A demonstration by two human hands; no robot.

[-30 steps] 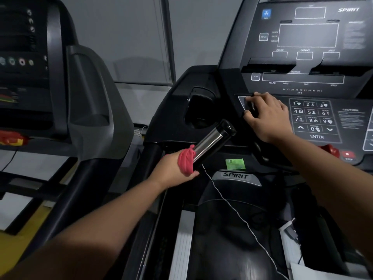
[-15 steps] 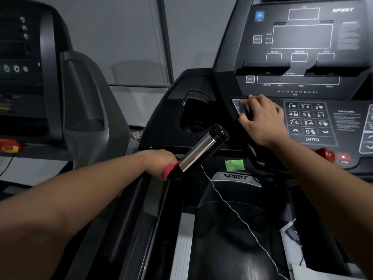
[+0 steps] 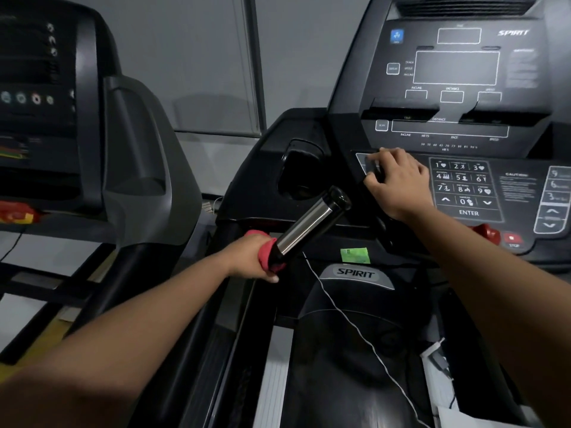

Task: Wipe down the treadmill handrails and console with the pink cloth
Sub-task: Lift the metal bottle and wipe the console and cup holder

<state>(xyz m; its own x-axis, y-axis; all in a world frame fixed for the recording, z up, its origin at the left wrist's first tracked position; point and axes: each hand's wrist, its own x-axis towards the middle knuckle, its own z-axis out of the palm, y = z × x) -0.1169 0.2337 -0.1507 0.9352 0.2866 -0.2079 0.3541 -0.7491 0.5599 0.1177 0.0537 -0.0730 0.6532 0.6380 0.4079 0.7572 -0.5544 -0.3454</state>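
Grey wall panels (image 3: pixel 200 57) fill the background, and a second dark treadmill (image 3: pixel 136 149) stands at the left of the frame. From my remote seat I see the black treadmill console (image 3: pixel 457 69) with its blank displays in the upper right, and a numbered white-on-black keypad (image 3: pixel 463 186) just below them.

My left hand (image 3: pixel 247 257) sits near the centre of the frame, fingers wrapped round the pink cloth (image 3: pixel 266 252). The cloth is bunched round the lower, black part of the chrome handrail bar (image 3: pixel 309 223). This bar slants up to the right and ends in a glossy black cap just beside the round black cup holder (image 3: pixel 296 171).

My right hand (image 3: pixel 398 180) rests on the console panel just left of the keypad, knuckles up and fingers bent, with their tips on the panel. I cannot tell whether they grip anything.

Below the bar, a small green sticker (image 3: pixel 355 255) sits above the silver SPIRIT badge (image 3: pixel 355 272). A thin white cord (image 3: pixel 346 316) trails from near the cloth down toward the lower right. A red stop button (image 3: pixel 511 238) shows at the right edge, under the keypad.
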